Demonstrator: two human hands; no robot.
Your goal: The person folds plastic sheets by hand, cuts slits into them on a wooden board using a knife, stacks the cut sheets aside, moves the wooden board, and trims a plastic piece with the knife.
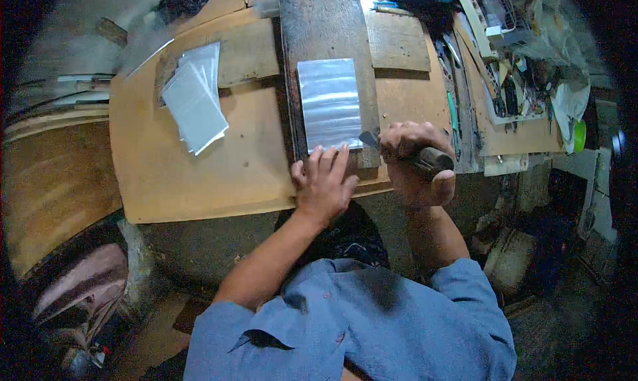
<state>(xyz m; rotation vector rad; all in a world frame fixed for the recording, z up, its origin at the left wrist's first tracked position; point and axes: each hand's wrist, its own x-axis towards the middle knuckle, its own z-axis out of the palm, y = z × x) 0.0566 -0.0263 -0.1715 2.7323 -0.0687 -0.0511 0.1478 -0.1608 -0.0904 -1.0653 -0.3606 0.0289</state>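
Note:
A shiny silvery sheet (330, 102), rippled crosswise, lies on a long dark wooden plank (325, 22) in the head view. My left hand (323, 185) rests at the sheet's near edge, fingers stretched out and fingertips touching it. My right hand (415, 148) is closed around the thick dark round handle of a knife (367, 139). Its short, wide blade points left, at the near right corner of the sheet; whether it touches the sheet I cannot tell. To the left, a fanned stack of pale, clear-looking sheets (196, 105) lies on the table.
The wooden tabletop (199, 188) carries flat boards (399, 42) on both sides of the plank. At the right are a tray of small tools (515, 95), a white power strip (475, 22) and plastic bags. A pinkish bundle (86, 281) sits low at the left.

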